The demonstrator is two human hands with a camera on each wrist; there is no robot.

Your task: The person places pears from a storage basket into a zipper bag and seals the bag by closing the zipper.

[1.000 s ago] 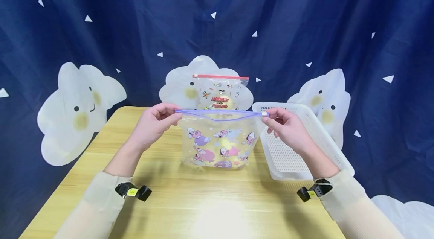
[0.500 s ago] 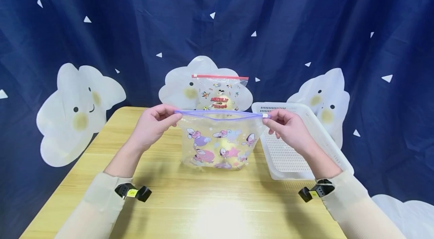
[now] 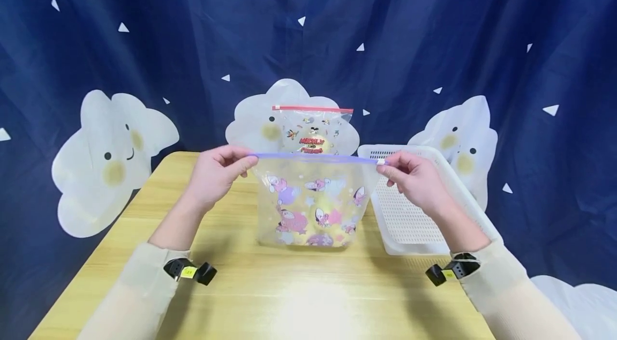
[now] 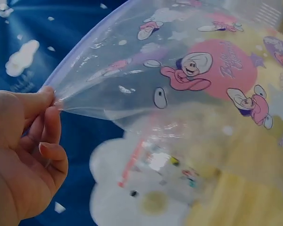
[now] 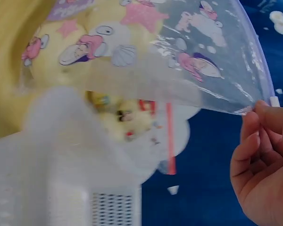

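Observation:
Between my hands stretches a clear slider zip bag point(image 3: 308, 206), printed with pink and purple cartoon figures and edged by a purple zip strip point(image 3: 313, 157). Thumb and fingers of my left hand point(image 3: 217, 171) pinch its top left corner. At the opposite top corner my right hand point(image 3: 416, 176) pinches the strip beside the white slider point(image 3: 381, 161). Pale yellow round things point(image 5: 99, 23) show through the film low in the bag; their kind is unclear. In the head view the bag's bottom is at the tabletop; whether it touches cannot be told.
Behind it stands a second clear bag point(image 3: 312, 128) with a red zip strip, holding something yellow. A white perforated plastic basket point(image 3: 409, 222) sits to the right on the wooden table point(image 3: 231, 286). A dark blue curtain point(image 3: 308, 51) with cloud shapes hangs behind the table.
The gaping mouth of the bag has been drawn into a nearly straight line. My right hand has shifted slightly right, and the bag's printed front hangs flatter with its lower edge nearer me.

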